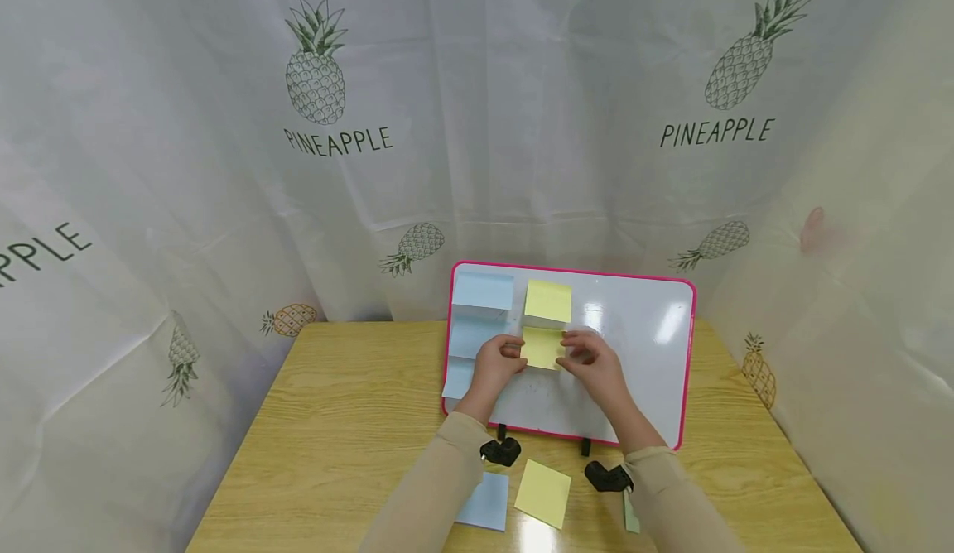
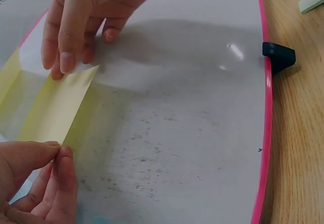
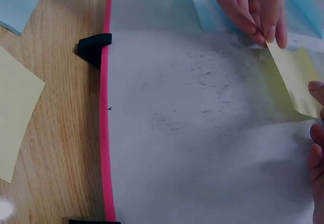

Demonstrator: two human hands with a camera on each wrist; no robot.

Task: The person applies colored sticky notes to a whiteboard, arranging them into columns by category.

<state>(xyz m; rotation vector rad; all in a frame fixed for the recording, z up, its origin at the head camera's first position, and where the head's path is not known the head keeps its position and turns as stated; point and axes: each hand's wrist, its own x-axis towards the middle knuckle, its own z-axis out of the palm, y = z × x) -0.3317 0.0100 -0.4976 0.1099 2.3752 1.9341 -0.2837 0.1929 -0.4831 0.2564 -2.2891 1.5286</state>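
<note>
My left hand (image 1: 495,368) pinches the lower left corner of a yellow sticky note (image 1: 542,348) between thumb and fingers. The note lies over the whiteboard (image 1: 626,346); its lower edge is lifted off the surface in both wrist views. My right hand (image 1: 592,364) is at the note's right edge. In the left wrist view its extended fingertips (image 2: 67,62) meet that edge, with the thumb standing apart. Directly above is another yellow note (image 1: 548,300) on the board. Blue sticky notes (image 1: 483,290) run down the board's left side.
On the wooden table (image 1: 358,420), a blue pad (image 1: 486,503), a yellow pad (image 1: 543,493) and a partly hidden green pad (image 1: 631,513) lie before the board. Black feet (image 2: 278,57) hold the board's pink lower rim. A pineapple-print curtain (image 1: 507,122) hangs behind.
</note>
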